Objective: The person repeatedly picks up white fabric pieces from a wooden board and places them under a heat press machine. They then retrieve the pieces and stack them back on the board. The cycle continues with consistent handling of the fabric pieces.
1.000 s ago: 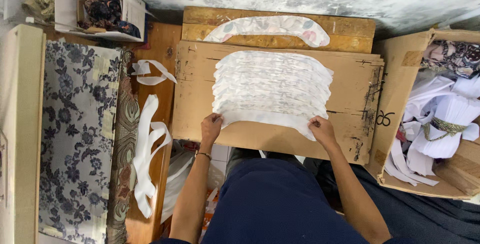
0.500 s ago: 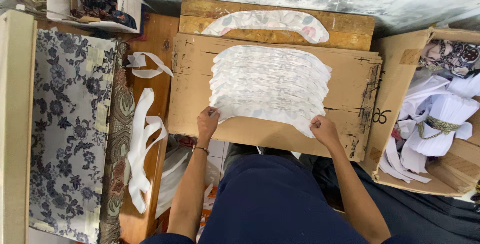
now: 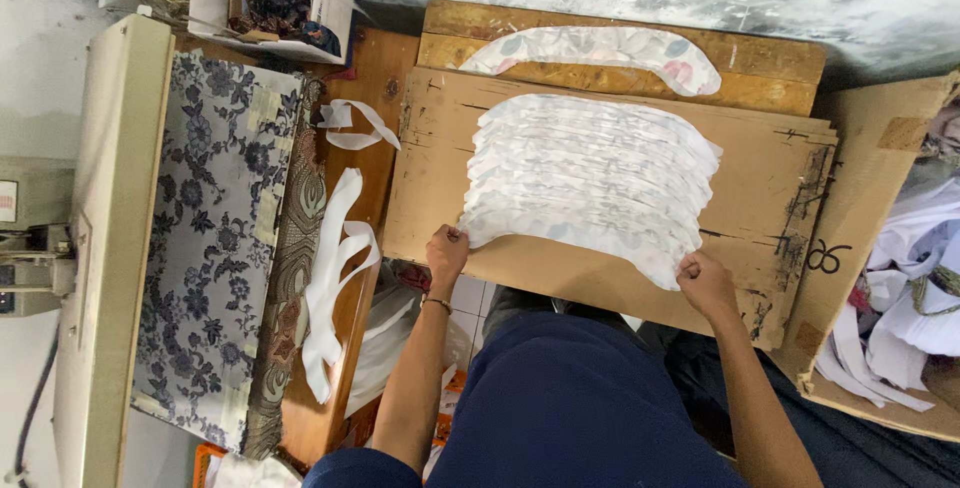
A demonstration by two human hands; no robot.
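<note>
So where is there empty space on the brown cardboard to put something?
The cardboard sheet is bare left of the fabric stack and right of it, toward the open box. The near edge is crowded: left hand and right hand grip the stack.

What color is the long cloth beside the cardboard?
Dark grey cloth with pale flowers, head view.

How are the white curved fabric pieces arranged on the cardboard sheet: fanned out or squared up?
Fanned out: the white curved fabric pieces overlap in staggered rows across the brown cardboard sheet.

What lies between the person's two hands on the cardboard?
In the head view, the near edge of the fanned stack of white fabric pieces spans left hand to right hand.
</note>
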